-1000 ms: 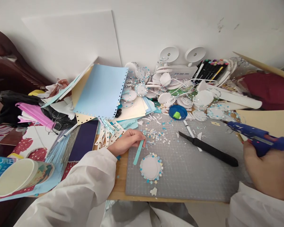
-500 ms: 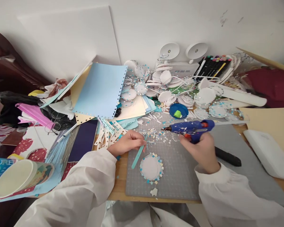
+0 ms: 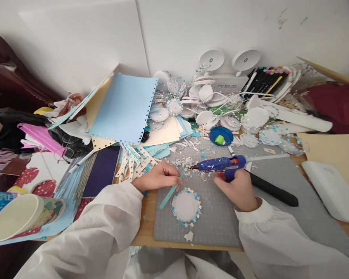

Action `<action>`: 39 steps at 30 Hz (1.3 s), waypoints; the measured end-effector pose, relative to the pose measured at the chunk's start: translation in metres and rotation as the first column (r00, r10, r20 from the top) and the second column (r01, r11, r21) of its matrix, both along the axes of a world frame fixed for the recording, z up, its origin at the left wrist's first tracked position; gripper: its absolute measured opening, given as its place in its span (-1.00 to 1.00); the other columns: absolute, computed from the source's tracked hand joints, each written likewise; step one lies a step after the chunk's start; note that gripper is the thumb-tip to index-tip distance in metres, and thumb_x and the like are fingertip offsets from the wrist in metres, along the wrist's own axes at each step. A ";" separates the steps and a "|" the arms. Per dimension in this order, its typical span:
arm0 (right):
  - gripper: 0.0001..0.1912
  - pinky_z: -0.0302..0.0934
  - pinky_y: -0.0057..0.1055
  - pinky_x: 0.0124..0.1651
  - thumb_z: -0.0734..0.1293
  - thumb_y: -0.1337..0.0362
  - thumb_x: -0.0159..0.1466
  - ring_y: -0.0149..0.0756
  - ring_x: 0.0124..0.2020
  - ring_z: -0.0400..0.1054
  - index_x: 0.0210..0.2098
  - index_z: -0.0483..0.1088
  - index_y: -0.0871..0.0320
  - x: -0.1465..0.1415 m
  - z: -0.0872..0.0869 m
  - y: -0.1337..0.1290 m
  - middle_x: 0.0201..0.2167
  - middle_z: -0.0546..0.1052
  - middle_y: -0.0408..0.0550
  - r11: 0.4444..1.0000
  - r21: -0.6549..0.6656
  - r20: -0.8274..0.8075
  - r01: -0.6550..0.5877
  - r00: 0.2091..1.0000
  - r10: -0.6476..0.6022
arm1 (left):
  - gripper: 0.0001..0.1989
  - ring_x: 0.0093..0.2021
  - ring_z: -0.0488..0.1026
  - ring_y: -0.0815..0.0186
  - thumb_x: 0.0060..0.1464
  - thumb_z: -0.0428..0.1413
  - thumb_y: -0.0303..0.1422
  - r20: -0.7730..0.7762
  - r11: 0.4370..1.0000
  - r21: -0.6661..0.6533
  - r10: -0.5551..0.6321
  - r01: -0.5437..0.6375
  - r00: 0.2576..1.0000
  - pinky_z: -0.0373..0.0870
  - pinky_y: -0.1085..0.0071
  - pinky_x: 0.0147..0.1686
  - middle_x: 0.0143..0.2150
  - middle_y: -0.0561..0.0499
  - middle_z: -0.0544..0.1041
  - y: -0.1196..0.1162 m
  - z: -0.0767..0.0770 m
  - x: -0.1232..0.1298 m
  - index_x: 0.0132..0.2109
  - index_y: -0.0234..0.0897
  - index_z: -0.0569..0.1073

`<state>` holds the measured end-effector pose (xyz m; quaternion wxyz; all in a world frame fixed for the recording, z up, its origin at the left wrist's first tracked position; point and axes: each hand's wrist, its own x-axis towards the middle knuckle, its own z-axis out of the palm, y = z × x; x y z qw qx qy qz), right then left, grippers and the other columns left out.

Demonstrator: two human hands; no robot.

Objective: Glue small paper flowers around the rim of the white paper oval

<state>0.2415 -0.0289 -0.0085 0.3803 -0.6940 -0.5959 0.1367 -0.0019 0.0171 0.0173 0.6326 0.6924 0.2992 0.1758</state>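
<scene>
My right hand [image 3: 235,190] is closed around the handle of a blue hot glue gun [image 3: 218,164], its nozzle aimed left, close to my left hand. My left hand [image 3: 159,177] pinches a thin teal tool [image 3: 169,197], perhaps tweezers, that slants down to the left. Just below it a white paper disc [image 3: 186,206] lies flat on the grey cutting mat [image 3: 215,228], ringed with small blue, white and cream stars. Loose paper stars [image 3: 184,162] are scattered by the nozzle. A small whitish scrap [image 3: 189,236] sits under the disc.
Finished-looking star-edged discs [image 3: 253,118] pile up at the back. A blue lid [image 3: 221,136] holds a green piece. Right stands a white device [image 3: 331,190]; a black rod-like tool [image 3: 275,188] lies nearby. Punched blue paper [image 3: 123,108] and a paper cup [image 3: 16,217] are left.
The glue gun in my right hand has moved left and down, its nozzle now nearer my left hand. My left hand stays about the same place with the teal tool.
</scene>
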 end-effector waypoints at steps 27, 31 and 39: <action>-0.69 0.04 -0.46 -0.62 0.27 0.21 -0.06 -0.45 -0.75 0.07 -0.81 0.08 0.10 0.004 -0.005 0.000 -0.85 0.17 -0.23 0.995 0.062 0.106 -0.075 0.992 0.068 | -0.73 -0.61 0.11 0.50 -0.01 0.05 -0.37 -0.032 0.999 0.017 -0.032 0.033 0.999 0.04 0.54 -0.58 -0.69 0.11 0.24 0.001 0.001 0.000 -0.55 -0.44 0.50; -0.68 0.02 -0.46 -0.62 0.25 0.22 -0.05 -0.46 -0.75 0.06 -0.81 0.06 0.10 0.004 -0.005 0.000 -0.86 0.15 -0.23 0.994 0.058 0.110 -0.088 0.991 0.081 | -0.73 -0.61 0.09 0.50 0.00 0.05 -0.37 -0.024 1.000 0.009 -0.023 0.024 0.999 0.03 0.54 -0.58 -0.69 0.12 0.21 0.001 0.001 0.000 -0.55 -0.44 0.49; -0.70 0.04 -0.46 -0.62 0.25 0.21 -0.06 -0.45 -0.76 0.07 -0.81 0.09 0.11 0.004 -0.003 0.000 -0.86 0.17 -0.23 0.995 0.056 0.109 -0.088 0.991 0.082 | -0.73 -0.61 0.07 0.50 0.00 0.05 -0.37 -0.022 0.999 0.015 -0.032 0.032 0.999 0.01 0.55 -0.59 -0.70 0.13 0.19 0.000 0.002 0.001 -0.56 -0.44 0.48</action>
